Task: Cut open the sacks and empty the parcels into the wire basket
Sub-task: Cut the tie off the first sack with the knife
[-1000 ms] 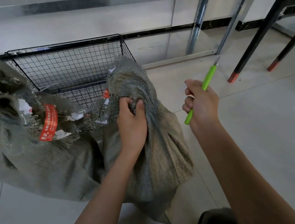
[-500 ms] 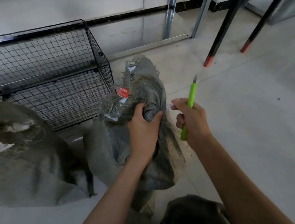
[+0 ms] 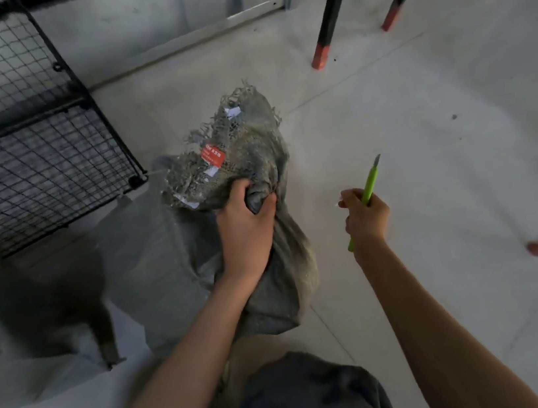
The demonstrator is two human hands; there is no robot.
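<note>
The sack (image 3: 254, 161) now stands lower on the floor, near the basket (image 3: 30, 161) corner. The left hand (image 3: 247, 231) grips its neck and the right hand (image 3: 367, 221) holds the knife (image 3: 372, 175) apart, so the cut seems not begun.

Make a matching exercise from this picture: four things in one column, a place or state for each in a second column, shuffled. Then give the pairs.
Things
1. sack
2. knife
3. wire basket
4. red label

Places or states
A. held in the right hand, tip pointing away, clear of the cloth
B. standing on the floor at the upper left
C. bunched up and held by the left hand
D. stuck near the frayed top of the sack

Pairs: 1-C, 2-A, 3-B, 4-D
</note>
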